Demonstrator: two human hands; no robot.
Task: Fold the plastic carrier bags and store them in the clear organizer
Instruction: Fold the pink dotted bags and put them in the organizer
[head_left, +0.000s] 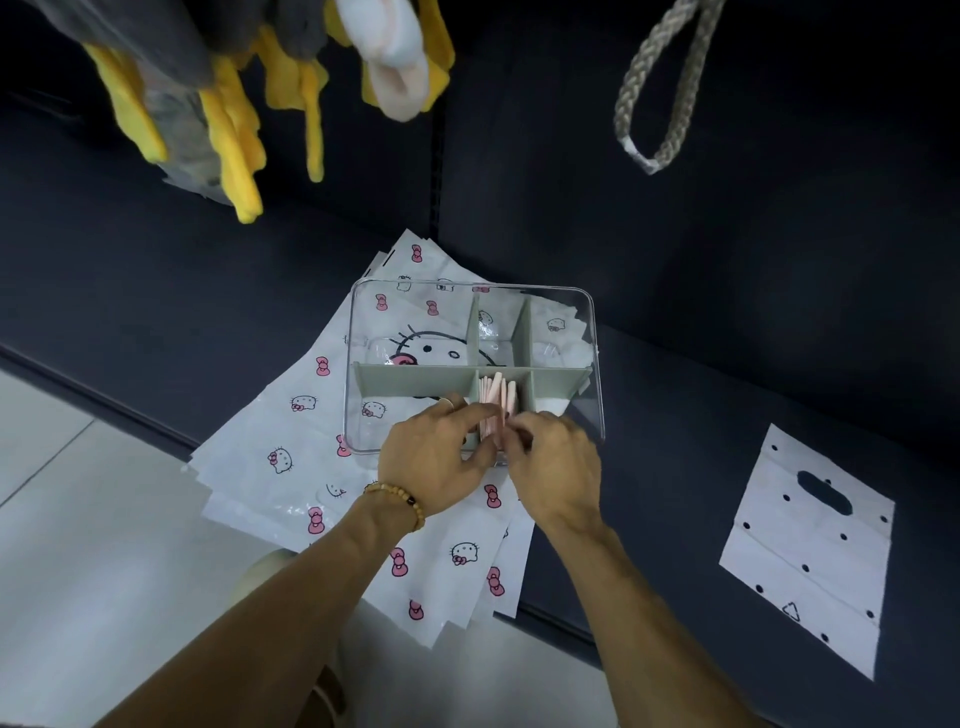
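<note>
Folded pink bags (496, 402) are standing on edge, packed side by side, in the near middle compartment of the clear organizer (592, 332). Both hands are meeting at that compartment's near end: the left hand (441, 457) is curling its fingers against the pink stack from the left, and the right hand (556, 462) is pinching at the stack's near edge from the right; exactly which piece each finger is gripping cannot be told, since the fingertips are overlapping. Grey dividers (415, 379) are splitting the organizer into several cells; the far right cell is holding crumpled white plastic. The organizer is sitting on a fanned pile of flat white bags with cat-and-bow print (291, 457), which is overhanging the dark surface's (727, 291) near edge above a pale tiled floor (78, 519). A beaded bracelet (400, 501) is circling the left wrist. Well apart to the right, a white dotted bag (810, 551) is lying flat. Above, yellow-and-grey plush toys (228, 104) and a braided rope loop (660, 88) are hanging.
</note>
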